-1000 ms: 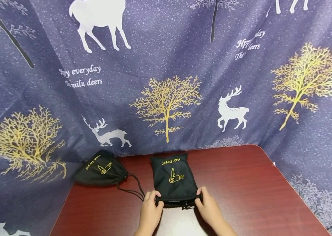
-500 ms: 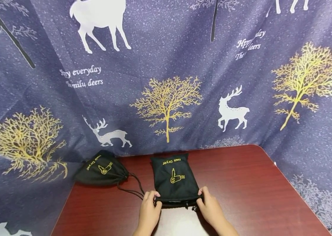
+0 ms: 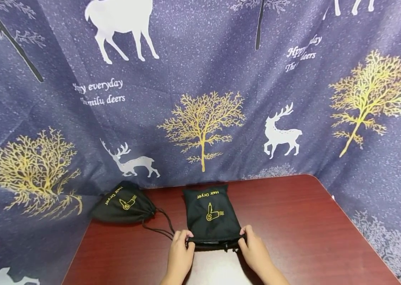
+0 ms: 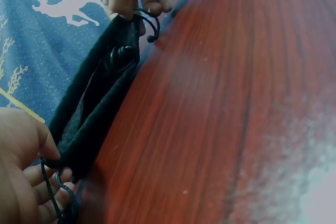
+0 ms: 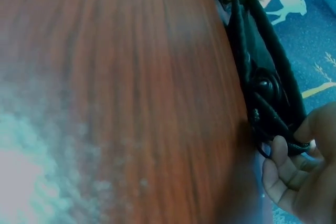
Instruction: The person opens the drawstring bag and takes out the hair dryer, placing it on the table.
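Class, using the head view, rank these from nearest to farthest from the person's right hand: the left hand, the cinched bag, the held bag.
1. Held bag: touching; the right hand grips the right end of its opening.
2. Left hand: at the opening's left end.
3. Cinched bag: farther left and forward, past the left hand.
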`<state>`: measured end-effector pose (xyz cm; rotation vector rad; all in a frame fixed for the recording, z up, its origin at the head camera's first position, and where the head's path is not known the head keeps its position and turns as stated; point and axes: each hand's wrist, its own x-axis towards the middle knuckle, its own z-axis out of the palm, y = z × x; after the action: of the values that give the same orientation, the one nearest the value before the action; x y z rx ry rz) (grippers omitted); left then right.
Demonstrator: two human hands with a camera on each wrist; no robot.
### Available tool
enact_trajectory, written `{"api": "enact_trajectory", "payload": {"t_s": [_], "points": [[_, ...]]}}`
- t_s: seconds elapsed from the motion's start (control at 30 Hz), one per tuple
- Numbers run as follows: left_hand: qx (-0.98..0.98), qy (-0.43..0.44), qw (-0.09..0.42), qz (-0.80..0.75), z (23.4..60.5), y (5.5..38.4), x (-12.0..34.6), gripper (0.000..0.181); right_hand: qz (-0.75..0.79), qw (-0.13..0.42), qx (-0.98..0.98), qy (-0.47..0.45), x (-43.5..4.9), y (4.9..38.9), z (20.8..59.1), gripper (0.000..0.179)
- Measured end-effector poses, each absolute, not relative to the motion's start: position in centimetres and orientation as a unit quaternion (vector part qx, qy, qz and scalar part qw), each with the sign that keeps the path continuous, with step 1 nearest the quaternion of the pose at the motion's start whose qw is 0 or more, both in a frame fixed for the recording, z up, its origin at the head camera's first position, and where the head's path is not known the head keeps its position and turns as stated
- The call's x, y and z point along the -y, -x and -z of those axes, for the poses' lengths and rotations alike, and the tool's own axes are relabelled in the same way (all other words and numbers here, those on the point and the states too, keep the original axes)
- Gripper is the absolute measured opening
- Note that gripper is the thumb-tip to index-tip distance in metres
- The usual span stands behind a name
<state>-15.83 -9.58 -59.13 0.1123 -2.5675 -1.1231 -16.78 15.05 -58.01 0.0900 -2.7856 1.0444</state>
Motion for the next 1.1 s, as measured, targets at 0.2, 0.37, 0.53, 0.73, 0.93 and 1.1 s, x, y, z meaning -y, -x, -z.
{"api": "enact_trajectory", "payload": {"t_s": [0.2, 0.37, 0.53, 0.73, 0.93, 1.1], "points": [[0.904, -0.038, 0.160, 0.394, 59.0, 15.7, 9.2, 0.026, -0.348, 0.090, 0.932, -0.032, -14.8, 16.8, 57.8, 0.020], [0.906, -0.034, 0.148, 0.395, 59.0, 15.6, 9.1, 0.028, -0.340, 0.107, 0.933, -0.044, -14.7, 16.9, 57.8, 0.027], [0.909, -0.036, 0.145, 0.390, 59.1, 15.6, 9.3, 0.029, -0.342, 0.096, 0.934, -0.038, -14.8, 16.9, 58.0, 0.025], [0.908, -0.034, 0.159, 0.386, 59.1, 15.6, 9.7, 0.031, -0.347, 0.090, 0.933, -0.035, -15.1, 16.8, 58.2, 0.023], [0.915, -0.041, 0.107, 0.386, 58.7, 15.6, 9.9, 0.029, -0.356, 0.085, 0.930, -0.035, -15.2, 16.8, 58.3, 0.022], [0.913, -0.039, 0.101, 0.393, 58.4, 15.6, 10.1, 0.029, -0.364, 0.090, 0.926, -0.038, -15.4, 16.8, 58.3, 0.024]]}}
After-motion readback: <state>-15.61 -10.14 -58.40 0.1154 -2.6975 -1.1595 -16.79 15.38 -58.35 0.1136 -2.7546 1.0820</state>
